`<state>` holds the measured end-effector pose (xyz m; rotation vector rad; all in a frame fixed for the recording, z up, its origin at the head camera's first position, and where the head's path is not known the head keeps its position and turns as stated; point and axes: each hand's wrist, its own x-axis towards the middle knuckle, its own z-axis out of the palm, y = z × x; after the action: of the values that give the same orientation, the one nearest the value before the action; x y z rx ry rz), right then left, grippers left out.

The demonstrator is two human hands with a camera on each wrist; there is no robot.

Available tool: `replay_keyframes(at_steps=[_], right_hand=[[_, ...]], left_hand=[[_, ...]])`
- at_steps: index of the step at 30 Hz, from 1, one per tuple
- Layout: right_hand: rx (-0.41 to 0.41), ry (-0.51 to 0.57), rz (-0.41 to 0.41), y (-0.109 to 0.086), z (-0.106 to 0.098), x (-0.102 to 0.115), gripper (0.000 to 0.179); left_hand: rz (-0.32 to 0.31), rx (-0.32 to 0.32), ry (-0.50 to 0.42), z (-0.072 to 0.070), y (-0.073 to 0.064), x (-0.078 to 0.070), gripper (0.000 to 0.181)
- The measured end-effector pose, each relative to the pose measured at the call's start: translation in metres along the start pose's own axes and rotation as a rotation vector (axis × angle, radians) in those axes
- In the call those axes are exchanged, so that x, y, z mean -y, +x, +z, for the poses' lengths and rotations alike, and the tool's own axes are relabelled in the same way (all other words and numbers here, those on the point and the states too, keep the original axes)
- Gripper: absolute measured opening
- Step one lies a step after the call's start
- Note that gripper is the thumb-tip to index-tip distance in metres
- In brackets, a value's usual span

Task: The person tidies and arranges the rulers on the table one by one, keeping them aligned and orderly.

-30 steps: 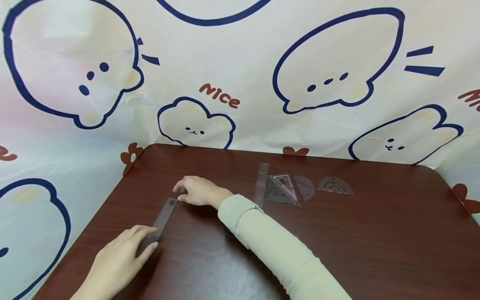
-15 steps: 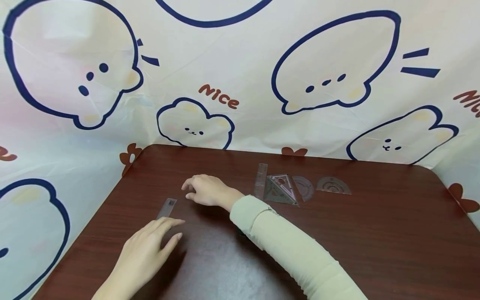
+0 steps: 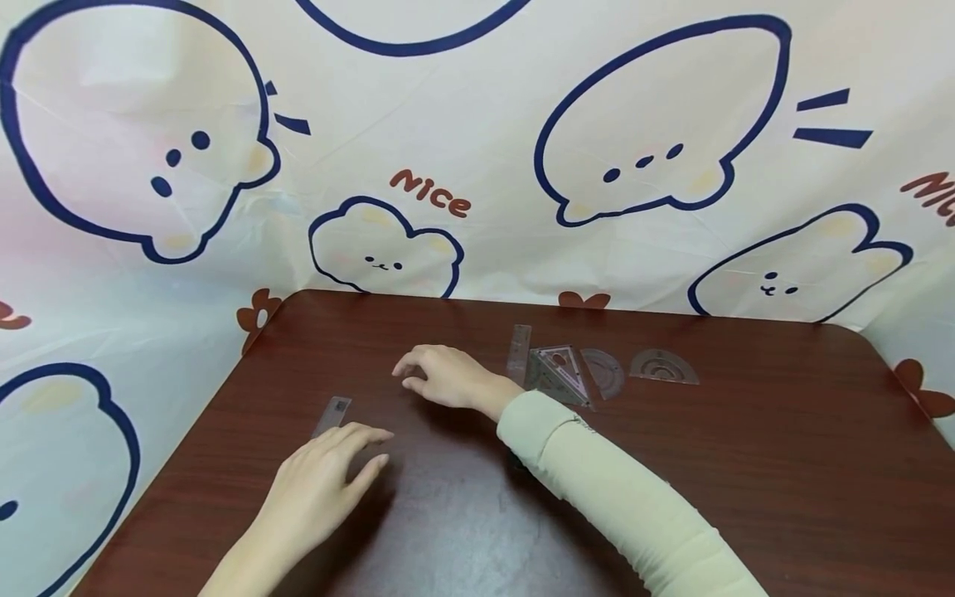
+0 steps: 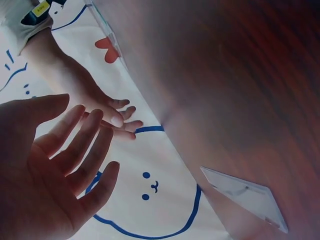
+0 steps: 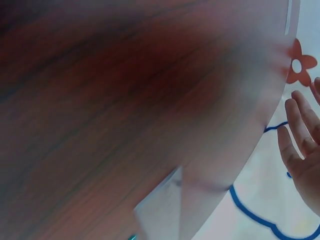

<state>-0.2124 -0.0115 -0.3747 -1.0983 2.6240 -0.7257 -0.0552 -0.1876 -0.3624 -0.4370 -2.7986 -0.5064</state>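
A clear plastic ruler (image 3: 332, 414) lies on the left of the brown table, its near part hidden behind my left hand (image 3: 317, 485). That hand hovers just right of it, fingers loosely bent and thumb apart, holding nothing. Farther back, my right hand (image 3: 455, 377) is over the table with relaxed, slightly bent fingers and nothing in them. Right of it lie a second clear ruler (image 3: 519, 348), overlapping set squares (image 3: 555, 373), a protractor (image 3: 603, 373) and another protractor (image 3: 664, 366). The left wrist view shows a clear plastic piece (image 4: 245, 195) on the table.
The brown table (image 3: 783, 464) has rounded back corners. A white cloth (image 3: 492, 149) with cartoon drawings hangs behind it and along the sides. My right forearm in a pale sleeve (image 3: 634, 506) crosses the right half of the table. A dark device (image 4: 37, 15) sits at the right wrist.
My left hand has let go of the ruler and moved right, off it. My right hand has moved right, away from the ruler's far end. The ruler stays on the table.
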Motion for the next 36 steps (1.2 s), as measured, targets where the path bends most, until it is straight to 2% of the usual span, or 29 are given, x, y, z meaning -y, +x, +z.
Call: replay_keyframes(at_steps=[9,14,29,36], right_hand=[[-0.07,0.037,0.047,-0.013,-0.015,-0.021,0.026],[-0.086,0.021,0.067,-0.021,-0.021,-0.031,0.025],[-0.082,0.009,0.149,-0.047,-0.032,-0.065,0.025],[-0.101,-0.01,0.177,-0.055,-0.039,-0.079,0.024]], left_hand=[[0.004,0.016,-0.003,0.003,0.011,-0.003,0.022],[0.035,0.01,-0.013,0.008,0.019,-0.005,0.022],[0.021,0.115,-0.049,0.02,0.029,-0.025,0.022],[-0.001,0.128,-0.069,0.027,0.033,-0.03,0.023]])
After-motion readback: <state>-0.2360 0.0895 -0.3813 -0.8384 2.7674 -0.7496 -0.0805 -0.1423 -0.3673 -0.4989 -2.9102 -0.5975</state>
